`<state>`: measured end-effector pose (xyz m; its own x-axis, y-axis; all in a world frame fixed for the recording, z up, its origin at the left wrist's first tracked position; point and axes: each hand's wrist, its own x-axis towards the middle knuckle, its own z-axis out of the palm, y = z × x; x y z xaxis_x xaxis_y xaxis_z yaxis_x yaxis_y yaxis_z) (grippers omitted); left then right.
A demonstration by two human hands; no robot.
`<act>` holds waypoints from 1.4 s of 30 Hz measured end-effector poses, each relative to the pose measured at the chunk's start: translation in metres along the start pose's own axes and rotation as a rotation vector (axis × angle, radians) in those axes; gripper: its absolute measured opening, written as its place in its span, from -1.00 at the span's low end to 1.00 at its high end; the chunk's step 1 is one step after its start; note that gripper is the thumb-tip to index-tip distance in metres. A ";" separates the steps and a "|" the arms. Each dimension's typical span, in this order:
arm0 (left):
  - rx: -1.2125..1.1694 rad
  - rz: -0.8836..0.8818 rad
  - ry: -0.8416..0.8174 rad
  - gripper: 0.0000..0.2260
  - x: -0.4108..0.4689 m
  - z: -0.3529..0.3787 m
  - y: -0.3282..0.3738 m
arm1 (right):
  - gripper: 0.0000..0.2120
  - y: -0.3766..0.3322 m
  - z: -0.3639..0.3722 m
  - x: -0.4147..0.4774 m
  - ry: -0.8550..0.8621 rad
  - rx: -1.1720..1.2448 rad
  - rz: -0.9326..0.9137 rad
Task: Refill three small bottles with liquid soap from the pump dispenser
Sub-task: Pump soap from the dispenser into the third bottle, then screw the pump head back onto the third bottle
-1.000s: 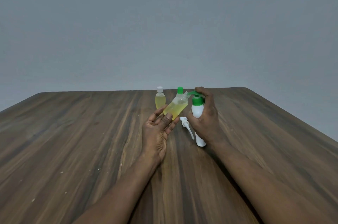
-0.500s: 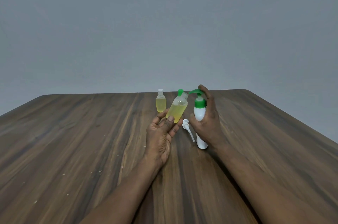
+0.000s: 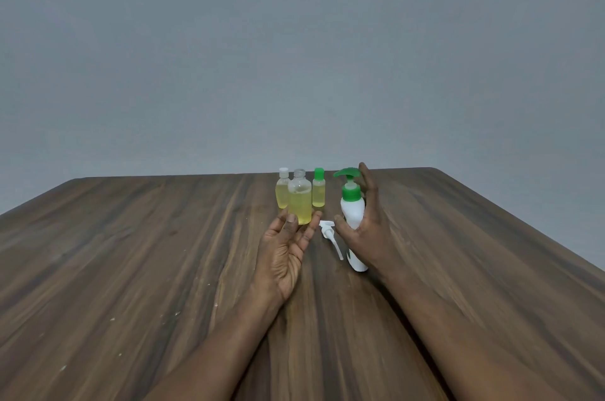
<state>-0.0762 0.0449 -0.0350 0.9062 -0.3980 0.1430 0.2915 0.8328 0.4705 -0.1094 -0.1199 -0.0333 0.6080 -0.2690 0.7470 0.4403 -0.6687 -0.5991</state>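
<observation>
Standing upright, bottle (image 3: 299, 200), dispenser (image 3: 353, 214) spout facing left

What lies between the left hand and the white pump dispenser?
Head view: a loose white pump head with its tube lies on the table between the left hand and the pump dispenser, which the right hand grips.

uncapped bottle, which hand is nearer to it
Left. The left hand touches the uncapped bottle at its base; the right hand is off to its right, holding the pump dispenser.
</observation>
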 end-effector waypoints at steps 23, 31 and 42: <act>0.386 0.103 -0.073 -0.61 -0.008 -0.006 0.025 | -0.86 -0.011 -0.018 -0.016 0.035 -0.262 0.442; 0.698 0.119 -0.058 -0.43 -0.007 -0.024 0.029 | -0.75 -0.001 -0.054 0.010 0.084 -0.323 0.490; 0.899 0.197 -0.015 -0.50 -0.007 -0.028 0.032 | -0.83 0.015 -0.049 -0.001 0.128 -0.289 0.514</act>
<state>-0.0643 0.0856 -0.0455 0.9085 -0.2904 0.3005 -0.2211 0.2764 0.9353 -0.1360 -0.1630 -0.0292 0.6027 -0.6772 0.4220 -0.0976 -0.5875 -0.8033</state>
